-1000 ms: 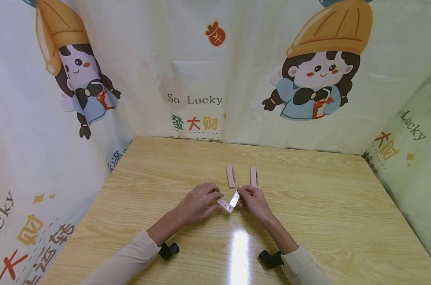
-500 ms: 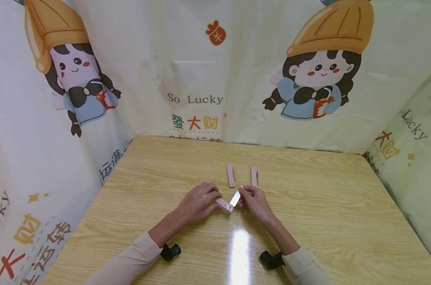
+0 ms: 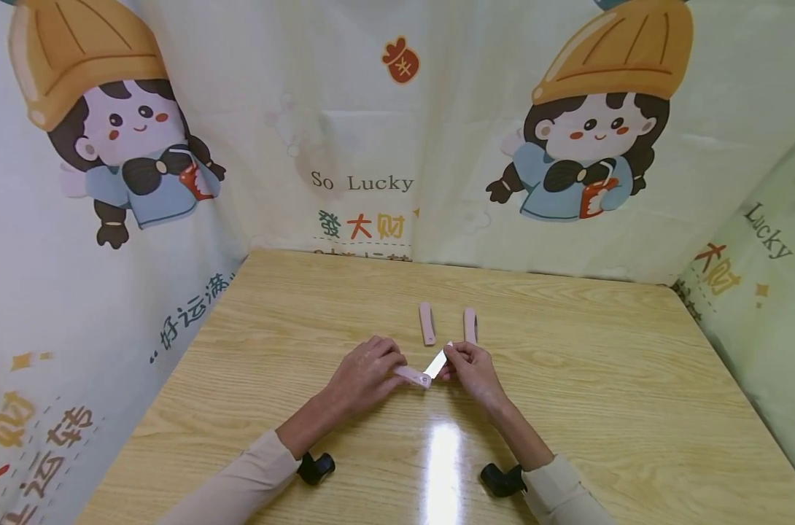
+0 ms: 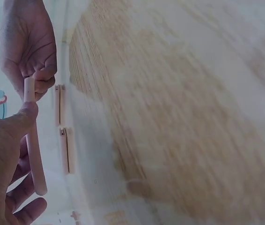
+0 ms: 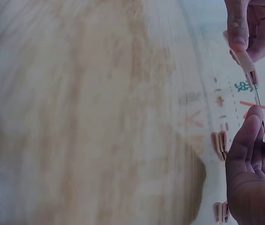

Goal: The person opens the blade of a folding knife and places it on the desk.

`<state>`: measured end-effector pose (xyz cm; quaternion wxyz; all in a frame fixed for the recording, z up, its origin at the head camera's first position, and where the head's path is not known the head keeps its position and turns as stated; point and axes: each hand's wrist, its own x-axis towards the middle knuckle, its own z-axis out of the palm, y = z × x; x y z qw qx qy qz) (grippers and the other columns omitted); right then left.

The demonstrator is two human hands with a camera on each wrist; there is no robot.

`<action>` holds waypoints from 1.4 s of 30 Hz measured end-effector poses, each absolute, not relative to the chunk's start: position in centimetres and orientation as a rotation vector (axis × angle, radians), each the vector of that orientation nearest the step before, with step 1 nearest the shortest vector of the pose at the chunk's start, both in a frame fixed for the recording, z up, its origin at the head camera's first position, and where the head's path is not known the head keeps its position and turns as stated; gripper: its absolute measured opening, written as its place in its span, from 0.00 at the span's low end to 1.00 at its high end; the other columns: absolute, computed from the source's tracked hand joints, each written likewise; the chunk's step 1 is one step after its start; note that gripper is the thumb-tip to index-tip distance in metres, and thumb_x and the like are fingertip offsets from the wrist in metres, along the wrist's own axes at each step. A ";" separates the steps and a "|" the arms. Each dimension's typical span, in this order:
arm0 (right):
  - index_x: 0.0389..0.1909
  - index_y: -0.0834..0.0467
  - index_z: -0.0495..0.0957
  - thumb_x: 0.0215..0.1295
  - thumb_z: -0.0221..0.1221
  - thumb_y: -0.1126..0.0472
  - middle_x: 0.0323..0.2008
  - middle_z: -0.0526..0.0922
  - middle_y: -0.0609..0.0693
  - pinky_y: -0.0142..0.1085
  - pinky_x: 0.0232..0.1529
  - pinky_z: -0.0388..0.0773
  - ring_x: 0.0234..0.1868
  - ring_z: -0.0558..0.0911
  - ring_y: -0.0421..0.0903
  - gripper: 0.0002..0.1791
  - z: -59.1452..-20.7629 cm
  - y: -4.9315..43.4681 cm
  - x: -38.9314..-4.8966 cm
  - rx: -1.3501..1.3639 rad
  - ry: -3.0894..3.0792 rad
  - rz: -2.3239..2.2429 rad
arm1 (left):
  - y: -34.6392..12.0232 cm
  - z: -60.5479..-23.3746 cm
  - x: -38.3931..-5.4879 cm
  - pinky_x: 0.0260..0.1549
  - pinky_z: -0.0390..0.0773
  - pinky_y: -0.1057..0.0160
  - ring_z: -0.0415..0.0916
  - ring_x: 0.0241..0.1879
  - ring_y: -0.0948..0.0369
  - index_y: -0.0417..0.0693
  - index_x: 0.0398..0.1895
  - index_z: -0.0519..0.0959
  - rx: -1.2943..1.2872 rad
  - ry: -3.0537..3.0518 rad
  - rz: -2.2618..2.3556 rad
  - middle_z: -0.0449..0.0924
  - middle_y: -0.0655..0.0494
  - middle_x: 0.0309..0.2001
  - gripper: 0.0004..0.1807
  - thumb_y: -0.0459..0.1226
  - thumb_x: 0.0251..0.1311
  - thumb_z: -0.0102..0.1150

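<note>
A folding knife with a pink handle (image 3: 410,375) and a shiny blade (image 3: 438,363) is held over the table, its blade swung out at an angle. My left hand (image 3: 367,372) grips the handle between thumb and fingers, as the left wrist view shows along the pink handle (image 4: 37,161). The right hand (image 3: 472,372) pinches the blade near its tip; seen edge-on in the right wrist view, the blade (image 5: 258,97) is a thin line. Two more pink folding knives, one on the left (image 3: 427,324) and one on the right (image 3: 470,324), lie folded just beyond the hands.
The wood-grain table (image 3: 601,394) has a bright light reflection near its front. A printed curtain (image 3: 450,146) hangs along the back and both sides. Black wrist cameras, such as the left one (image 3: 316,468), sit under the forearms.
The right hand has moved slightly right with the blade, and the angle between blade and handle has widened. Both hands keep their holds. The two folded knives stay in place.
</note>
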<state>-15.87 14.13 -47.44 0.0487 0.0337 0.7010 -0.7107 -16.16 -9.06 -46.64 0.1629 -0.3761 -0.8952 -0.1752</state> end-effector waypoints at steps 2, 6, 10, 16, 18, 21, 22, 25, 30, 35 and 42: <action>0.45 0.75 0.74 0.77 0.53 0.68 0.27 0.83 0.56 0.31 0.31 0.81 0.27 0.82 0.43 0.10 -47.5 14.1 -15.9 0.113 2.134 -2.174 | -9.1 -46.8 -16.1 0.42 0.75 0.61 0.72 0.43 0.61 0.50 0.40 0.86 -1.059 -2.566 -0.500 0.78 0.59 0.43 0.12 0.47 0.63 0.70; 0.44 0.74 0.74 0.78 0.53 0.68 0.28 0.83 0.55 0.31 0.31 0.81 0.27 0.82 0.42 0.10 -47.6 14.2 -16.0 0.141 2.124 -2.186 | -9.2 -46.9 -16.0 0.42 0.74 0.59 0.73 0.43 0.60 0.51 0.40 0.85 -1.025 -2.568 -0.474 0.79 0.59 0.43 0.13 0.49 0.63 0.70; 0.45 0.74 0.74 0.78 0.53 0.68 0.29 0.84 0.56 0.32 0.32 0.82 0.28 0.82 0.42 0.10 -47.6 14.3 -16.0 0.149 2.135 -2.183 | -9.1 -47.0 -15.9 0.42 0.73 0.56 0.73 0.42 0.59 0.52 0.39 0.85 -0.992 -2.556 -0.446 0.79 0.59 0.42 0.14 0.51 0.63 0.69; 0.45 0.74 0.74 0.78 0.53 0.68 0.30 0.84 0.57 0.33 0.33 0.82 0.28 0.83 0.43 0.10 -47.5 14.4 -16.1 0.174 2.148 -2.178 | -9.1 -47.2 -15.6 0.41 0.70 0.56 0.72 0.41 0.58 0.51 0.39 0.85 -0.942 -2.564 -0.456 0.79 0.60 0.41 0.16 0.53 0.64 0.67; 0.45 0.74 0.74 0.77 0.53 0.68 0.30 0.84 0.57 0.33 0.34 0.83 0.28 0.84 0.42 0.10 -47.5 14.4 -16.1 0.180 2.144 -2.184 | -9.1 -47.2 -15.5 0.40 0.70 0.56 0.73 0.40 0.58 0.51 0.40 0.85 -0.919 -2.566 -0.461 0.79 0.60 0.41 0.16 0.53 0.64 0.67; 0.46 0.74 0.73 0.77 0.54 0.68 0.31 0.85 0.58 0.32 0.34 0.83 0.28 0.84 0.42 0.10 -47.5 14.3 -16.1 0.190 2.142 -2.195 | -9.1 -47.3 -15.4 0.40 0.69 0.57 0.74 0.40 0.58 0.51 0.39 0.86 -0.882 -2.570 -0.457 0.79 0.60 0.41 0.17 0.54 0.63 0.68; 0.46 0.75 0.73 0.77 0.54 0.68 0.31 0.85 0.58 0.32 0.34 0.83 0.28 0.84 0.42 0.10 -47.4 14.3 -16.1 0.192 2.139 -2.201 | -9.0 -47.3 -15.4 0.40 0.69 0.57 0.74 0.39 0.58 0.51 0.39 0.86 -0.872 -2.570 -0.455 0.79 0.60 0.40 0.17 0.54 0.63 0.68; 0.47 0.75 0.73 0.77 0.53 0.68 0.31 0.85 0.59 0.32 0.34 0.82 0.28 0.84 0.42 0.10 -47.3 14.2 -16.1 0.198 2.135 -2.213 | -9.0 -47.4 -15.3 0.39 0.69 0.56 0.75 0.38 0.59 0.52 0.38 0.85 -0.848 -2.571 -0.455 0.79 0.60 0.39 0.17 0.54 0.62 0.69; 0.48 0.75 0.72 0.77 0.53 0.68 0.32 0.85 0.59 0.31 0.35 0.83 0.28 0.84 0.42 0.11 -47.2 14.2 -16.0 0.223 2.107 -2.224 | -8.9 -47.5 -15.2 0.38 0.68 0.56 0.75 0.38 0.58 0.52 0.36 0.85 -0.814 -2.558 -0.476 0.79 0.60 0.37 0.16 0.54 0.60 0.70; 0.49 0.75 0.71 0.79 0.51 0.66 0.35 0.85 0.61 0.33 0.37 0.83 0.31 0.85 0.43 0.12 -47.2 14.3 -16.0 0.193 2.079 -2.227 | -8.8 -47.7 -15.2 0.35 0.66 0.57 0.72 0.31 0.60 0.54 0.32 0.85 -0.790 -2.517 -0.494 0.75 0.62 0.31 0.15 0.54 0.57 0.72; 0.49 0.75 0.69 0.79 0.50 0.67 0.35 0.84 0.60 0.33 0.39 0.83 0.31 0.85 0.43 0.11 -47.5 14.2 -16.1 0.204 2.005 -2.279 | -8.6 -47.6 -15.1 0.33 0.63 0.59 0.70 0.26 0.63 0.54 0.29 0.84 -0.767 -2.535 -0.550 0.73 0.64 0.27 0.14 0.53 0.56 0.74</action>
